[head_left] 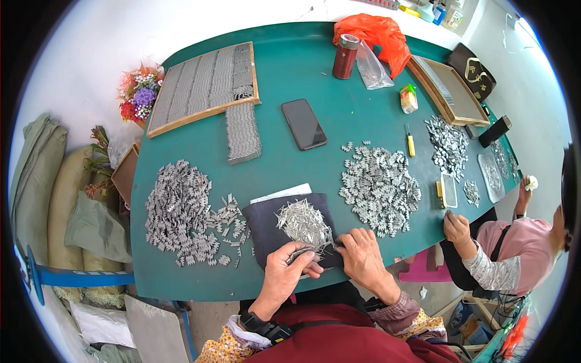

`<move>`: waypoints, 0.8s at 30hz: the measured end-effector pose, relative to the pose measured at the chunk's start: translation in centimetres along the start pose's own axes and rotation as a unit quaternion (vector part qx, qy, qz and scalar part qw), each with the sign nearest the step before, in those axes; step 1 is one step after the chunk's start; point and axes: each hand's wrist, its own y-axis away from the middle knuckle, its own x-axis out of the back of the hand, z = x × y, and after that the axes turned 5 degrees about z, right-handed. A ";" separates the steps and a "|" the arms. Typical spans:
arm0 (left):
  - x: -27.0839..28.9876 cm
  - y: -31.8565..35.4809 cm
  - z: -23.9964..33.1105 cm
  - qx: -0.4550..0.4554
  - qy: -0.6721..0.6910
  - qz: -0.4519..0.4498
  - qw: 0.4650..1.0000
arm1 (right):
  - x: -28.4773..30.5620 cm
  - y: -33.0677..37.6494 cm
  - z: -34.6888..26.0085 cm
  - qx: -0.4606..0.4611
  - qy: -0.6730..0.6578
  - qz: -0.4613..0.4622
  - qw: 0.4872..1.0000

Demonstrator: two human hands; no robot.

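My left hand (287,270) is closed around a small stack of grey metal pieces (299,253), at the front edge of a dark cloth (261,225). Just to its right, my right hand (363,259) is pinched, its fingertips by a small dark bit too small to name. On the cloth, right in front of both hands, lies a heap of thin silver pins (304,222). A large pile of toothed grey metal pieces (178,212) spreads to the left. Another such pile (380,190) lies to the right.
A wooden-framed tray (203,85) of metal rows stands far left, with a linked metal strip (243,134) beside it. A phone (304,124), a red flask (345,57), a screwdriver (410,142) and another tray (451,91) are on the green table (290,78). A co-worker (508,254) sits at right.
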 end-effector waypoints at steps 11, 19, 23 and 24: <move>-0.6 0.1 0.1 -0.003 -0.021 -0.015 1.000 | 0.8 -0.1 -1.4 -0.180 -0.300 0.025 0.936; -0.2 0.2 0.1 -0.006 -0.010 0.009 1.000 | -0.1 0.1 -0.2 0.001 -0.048 -0.008 0.999; -0.2 0.1 -0.1 -0.002 -0.013 0.007 1.000 | 0.2 -0.3 -0.4 -0.029 -0.044 -0.031 0.998; -0.2 0.1 -0.2 0.000 -0.016 0.005 1.000 | 0.2 -0.3 -0.4 -0.024 -0.039 -0.029 0.999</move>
